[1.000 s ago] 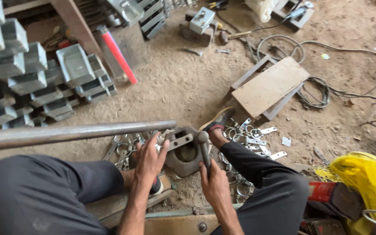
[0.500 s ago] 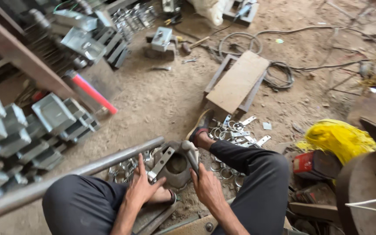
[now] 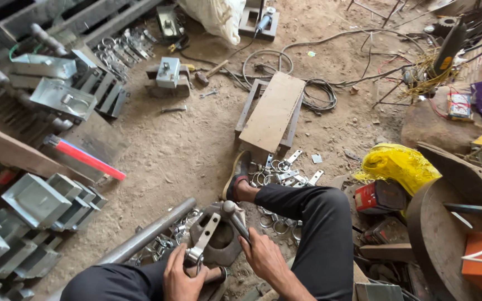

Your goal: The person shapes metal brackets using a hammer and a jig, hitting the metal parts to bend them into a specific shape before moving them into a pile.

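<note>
Both hands grip a metal bending tool point(image 3: 218, 228) beside a steel pipe point(image 3: 146, 237)

Grey steel pipe point(image 3: 146, 237), grey metal boxes point(image 3: 34, 200). Red-and-white tube point(image 3: 85, 158). Tan board point(image 3: 273, 111). Yellow bag point(image 3: 395, 165). Dark trousers point(image 3: 313, 223), black probably. Brown dirt floor point(image 3: 185, 145).

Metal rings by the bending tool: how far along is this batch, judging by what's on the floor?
Done, it seems: a spread of bent metal rings lies on the dirt beside the foot, more by the pipe. In hand: the left hand holds a flat metal strip at the round bending tool, while the right hand grips its lever. Left: cannot tell; no pile of unbent stock is clearly visible.
</note>
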